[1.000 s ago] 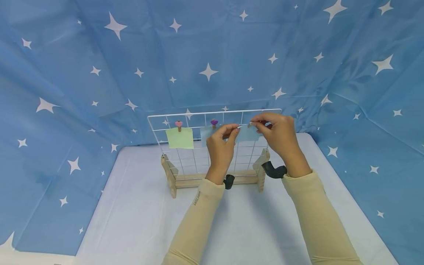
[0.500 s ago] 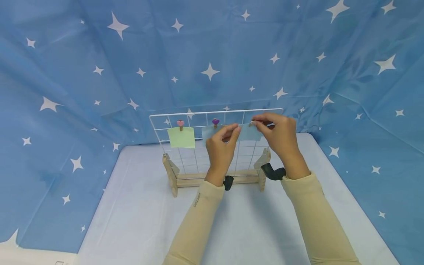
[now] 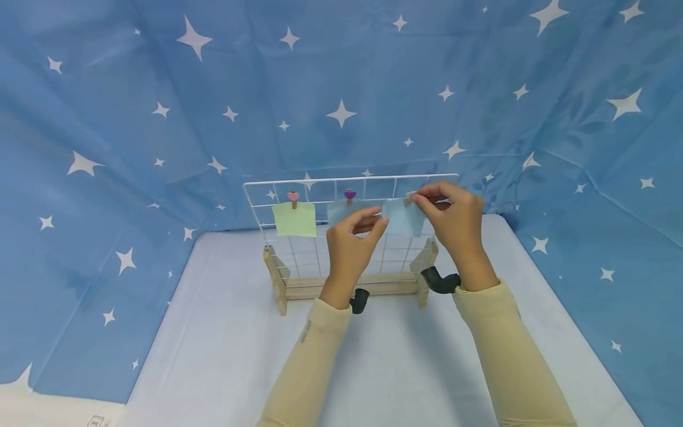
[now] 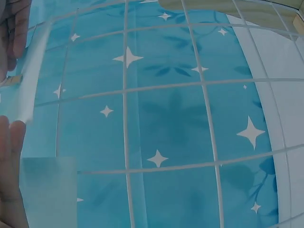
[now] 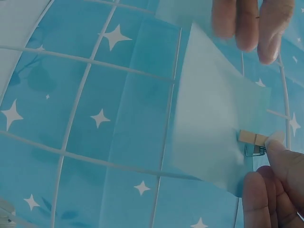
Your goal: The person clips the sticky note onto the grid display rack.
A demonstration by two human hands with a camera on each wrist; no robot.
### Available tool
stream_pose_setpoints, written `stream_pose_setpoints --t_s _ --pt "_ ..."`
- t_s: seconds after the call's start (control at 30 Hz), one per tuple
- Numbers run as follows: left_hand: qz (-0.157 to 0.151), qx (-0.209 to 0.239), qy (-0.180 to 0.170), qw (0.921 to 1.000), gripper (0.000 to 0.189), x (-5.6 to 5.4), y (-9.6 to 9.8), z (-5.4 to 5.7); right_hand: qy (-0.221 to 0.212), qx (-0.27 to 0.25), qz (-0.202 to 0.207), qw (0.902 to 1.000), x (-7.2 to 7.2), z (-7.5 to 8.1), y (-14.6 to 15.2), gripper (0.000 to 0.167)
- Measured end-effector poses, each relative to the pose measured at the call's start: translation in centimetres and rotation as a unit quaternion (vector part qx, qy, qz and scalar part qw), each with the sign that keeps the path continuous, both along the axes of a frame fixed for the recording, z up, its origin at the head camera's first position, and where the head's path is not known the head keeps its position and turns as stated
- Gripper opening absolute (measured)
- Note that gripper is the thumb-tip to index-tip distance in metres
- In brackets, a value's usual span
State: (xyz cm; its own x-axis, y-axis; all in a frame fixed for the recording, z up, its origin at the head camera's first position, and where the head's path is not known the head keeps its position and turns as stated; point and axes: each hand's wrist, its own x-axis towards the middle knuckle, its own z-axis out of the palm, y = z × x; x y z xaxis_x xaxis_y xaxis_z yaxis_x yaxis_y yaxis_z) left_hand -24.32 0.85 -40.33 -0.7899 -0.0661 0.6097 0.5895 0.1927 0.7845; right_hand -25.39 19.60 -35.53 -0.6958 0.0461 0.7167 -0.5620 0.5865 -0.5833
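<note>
My right hand pinches a small wooden clothespin at the top of a light blue paper sheet. In the right wrist view its wooden end and metal spring overlap the sheet. The sheet hangs against a white wire grid, its face bowed slightly. My left hand is beside the sheet's left edge, thumb and fingers parted with nothing between them. Behind that hand a second blue sheet hangs from a purple heart clothespin, partly hidden. At left, a green sheet hangs from a pink heart clothespin.
The grid stands in a wooden base on a white-covered table. A blue cloth with white stars hangs behind and at both sides. A black piece sits at my right wrist.
My left hand has let go of the right blue sheet and drawn a little left and down, so more of the sheet shows. My right hand stays at the sheet's top with the clothespin.
</note>
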Motion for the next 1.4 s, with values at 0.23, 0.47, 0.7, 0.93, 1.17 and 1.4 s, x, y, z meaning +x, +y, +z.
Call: stream_pose_setpoints --t_s 0.23,0.47,0.7,0.93,1.17,1.4 --pt "0.046 -0.042 0.022 0.9978 0.022 -0.5 0.5 0.0 -0.004 0.001 -0.007 1.0000 0.1 -0.4 0.1 0.008" --pt "0.085 -0.095 0.063 0.9898 0.028 -1.4 1.5 -0.1 0.035 0.028 0.002 0.9990 0.1 -0.9 -0.2 0.020" --pt "0.104 -0.105 0.074 0.9863 0.020 -1.8 2.1 0.0 0.038 0.054 -0.004 0.9978 0.3 -0.7 -0.6 0.014" --pt "0.085 -0.079 0.059 0.9915 0.018 -2.1 2.1 0.1 0.017 0.070 0.003 0.9974 0.3 -0.3 -0.5 0.010" --pt "0.054 -0.035 0.027 0.9976 0.015 -2.0 2.0 0.3 -0.019 0.059 0.009 0.9980 0.3 0.0 -0.2 0.007" --pt "0.054 -0.033 0.035 0.9974 0.012 -2.3 2.0 0.3 -0.022 0.075 0.001 0.9969 0.3 0.7 -0.1 0.006"
